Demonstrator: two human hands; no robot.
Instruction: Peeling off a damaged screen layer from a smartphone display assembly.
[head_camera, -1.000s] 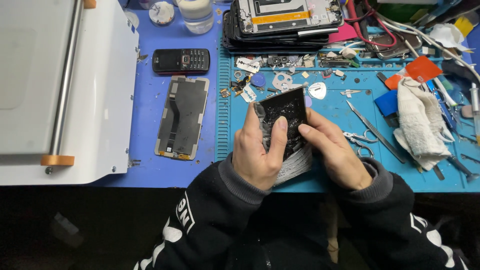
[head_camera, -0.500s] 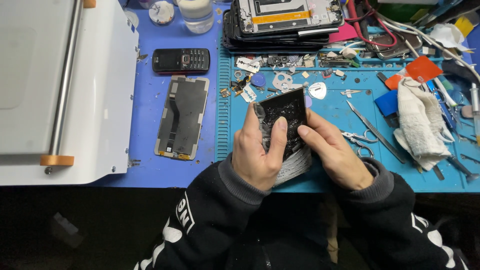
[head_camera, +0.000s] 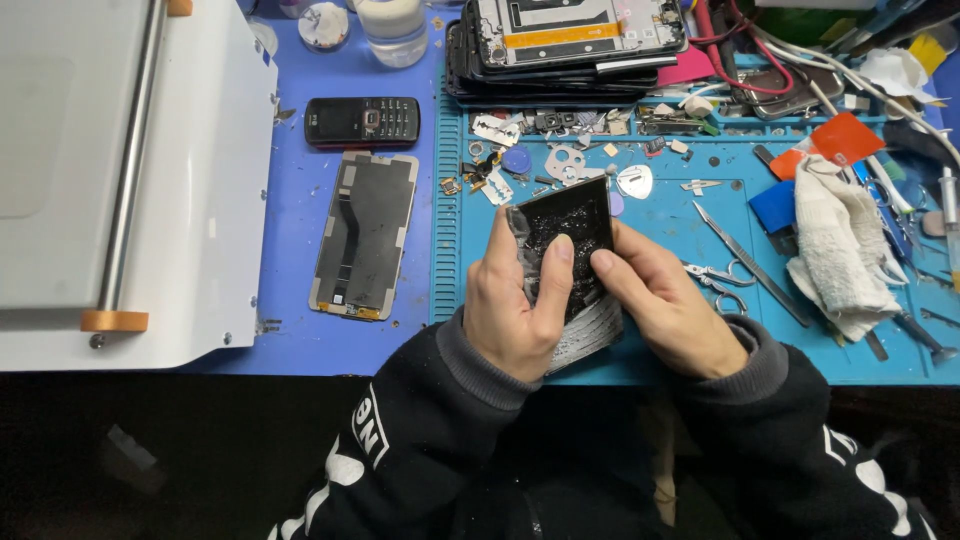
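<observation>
Both hands grip a cracked black phone screen (head_camera: 565, 245) above the table's (head_camera: 660, 365) near edge: left hand (head_camera: 515, 300) wraps its left side, right hand (head_camera: 665, 305) clamps its right (thumbs pressing the glass). Beyond the screen lie small metal parts (head_camera: 560, 160), then stacked phone frames (head_camera: 570, 40).

a glossy black phone screen (head_camera: 565, 240), speckled grey with cracks, is showing between the hands. black sleeves (head_camera: 440, 440) are carrying white markings. a teal mat (head_camera: 680, 250) is lying beside a blue mat (head_camera: 300, 230). a white machine (head_camera: 120, 180) is wearing orange caps. a white cloth (head_camera: 835, 240) is sitting near a red-orange tab (head_camera: 845, 138).
</observation>
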